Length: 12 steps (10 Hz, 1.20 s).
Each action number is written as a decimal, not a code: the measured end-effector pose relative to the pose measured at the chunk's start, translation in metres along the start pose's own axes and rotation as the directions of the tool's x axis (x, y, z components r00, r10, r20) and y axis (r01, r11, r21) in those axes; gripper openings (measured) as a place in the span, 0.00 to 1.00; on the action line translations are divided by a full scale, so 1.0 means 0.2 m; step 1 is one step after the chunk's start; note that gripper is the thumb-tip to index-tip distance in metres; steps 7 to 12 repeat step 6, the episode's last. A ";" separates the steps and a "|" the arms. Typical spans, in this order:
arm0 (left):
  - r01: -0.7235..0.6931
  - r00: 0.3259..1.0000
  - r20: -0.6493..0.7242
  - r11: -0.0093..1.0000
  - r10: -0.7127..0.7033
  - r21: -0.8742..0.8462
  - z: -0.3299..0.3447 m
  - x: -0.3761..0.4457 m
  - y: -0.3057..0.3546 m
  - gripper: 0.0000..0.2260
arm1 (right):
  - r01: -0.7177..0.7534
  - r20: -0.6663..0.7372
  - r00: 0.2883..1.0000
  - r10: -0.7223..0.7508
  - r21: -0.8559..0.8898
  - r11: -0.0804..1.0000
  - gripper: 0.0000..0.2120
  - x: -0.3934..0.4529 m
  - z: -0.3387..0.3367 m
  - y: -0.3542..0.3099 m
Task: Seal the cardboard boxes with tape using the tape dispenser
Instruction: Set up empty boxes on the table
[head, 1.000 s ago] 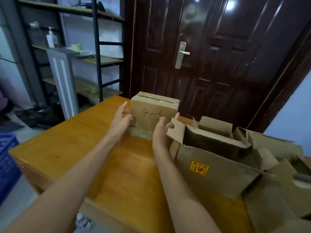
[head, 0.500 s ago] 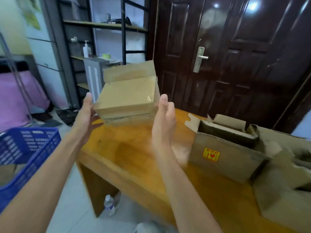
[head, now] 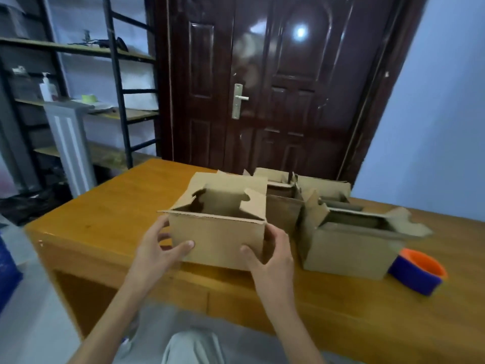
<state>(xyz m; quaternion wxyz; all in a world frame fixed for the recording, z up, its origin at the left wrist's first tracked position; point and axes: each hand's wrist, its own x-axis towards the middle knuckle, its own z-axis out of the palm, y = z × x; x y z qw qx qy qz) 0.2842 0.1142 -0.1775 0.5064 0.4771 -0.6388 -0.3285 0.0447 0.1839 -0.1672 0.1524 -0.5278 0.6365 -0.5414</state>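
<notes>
Open-flapped box (head: pixel 217 235) now replaces the taped one between both hands.

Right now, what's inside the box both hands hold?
The open box shows only bare cardboard inner walls; its front wall hides the bottom, so contents cannot be told. Left hand and right hand grip its front corners.

Left hand (head: pixel 157 252) and right hand (head: pixel 273 256) forward, fingers (head: pixel 187 245) curled, thumbs gripping

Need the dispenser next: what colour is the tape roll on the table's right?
Orange and purple-blue tape roll, head view.
</notes>
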 end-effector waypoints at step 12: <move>-0.038 0.998 0.055 0.999 0.038 -0.007 0.50 -0.02 0.04 0.29 | -0.219 -0.104 0.970 0.219 0.007 0.976 0.32 0.02 -0.11 0.28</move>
